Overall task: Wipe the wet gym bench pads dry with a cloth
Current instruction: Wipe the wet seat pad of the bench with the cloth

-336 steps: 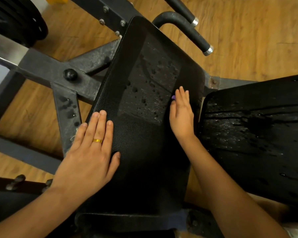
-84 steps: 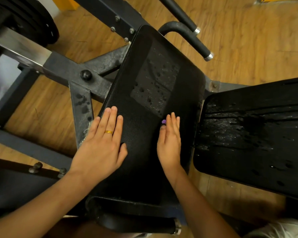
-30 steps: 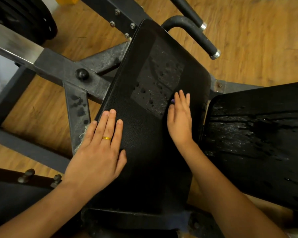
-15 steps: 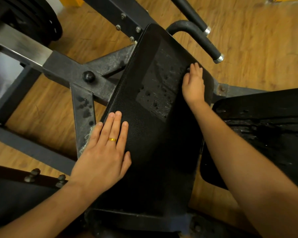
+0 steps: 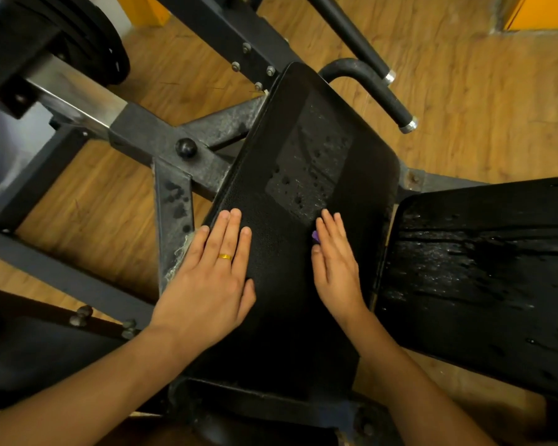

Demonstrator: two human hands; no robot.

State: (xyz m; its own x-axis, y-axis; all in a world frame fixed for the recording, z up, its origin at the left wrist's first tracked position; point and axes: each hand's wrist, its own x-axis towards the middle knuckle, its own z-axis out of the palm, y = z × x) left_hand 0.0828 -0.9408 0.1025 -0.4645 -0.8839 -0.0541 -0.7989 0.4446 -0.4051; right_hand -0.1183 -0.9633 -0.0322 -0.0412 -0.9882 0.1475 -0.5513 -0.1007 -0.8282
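L hand (image 5: 213,278) flat on pad (image 5: 303,149); R hand (image 5: 335,262) flat, pressing purple scrap (image 5: 315,235), prob. cloth. Wet vinyl looks slick, so press palm-down.

Black long pad (image 5: 319,149) and second pad (image 5: 480,268), both wet.
Long pad flat beneath left hand (image 5: 213,278) and right hand (image 5: 334,265), droplets beaded just beyond the fingertips; second pad right of the right hand, streaked with water; purple cloth (image 5: 315,235) peeking from under the right hand.
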